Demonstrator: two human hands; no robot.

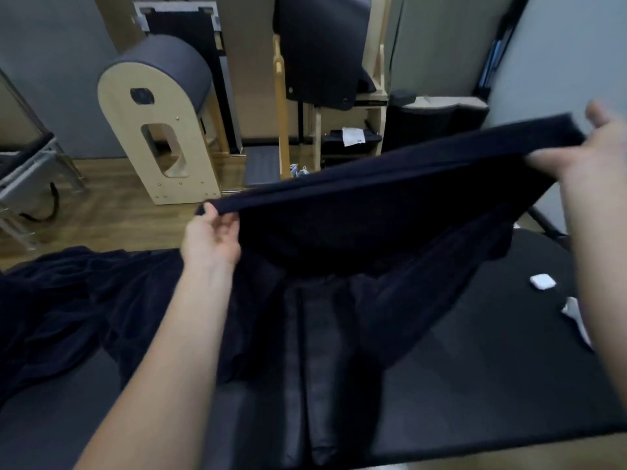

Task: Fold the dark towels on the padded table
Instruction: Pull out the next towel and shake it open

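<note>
I hold a dark navy towel (390, 212) stretched in the air above the black padded table (475, 385). My left hand (212, 237) pinches its lower left corner. At the upper right, my right hand (583, 154) grips the other corner, blurred. The towel's top edge runs taut between both hands and slopes up to the right. Its lower part hangs down and drapes onto the table. More dark towels (68, 300) lie crumpled in a heap on the table's left side.
A small white case (543, 282) and a white object (576, 317) lie on the table at the right. Beyond the table stand a wooden padded barrel (159, 123), wooden frames with a dark pad (322, 52) and a metal frame (30, 174) on the wood floor.
</note>
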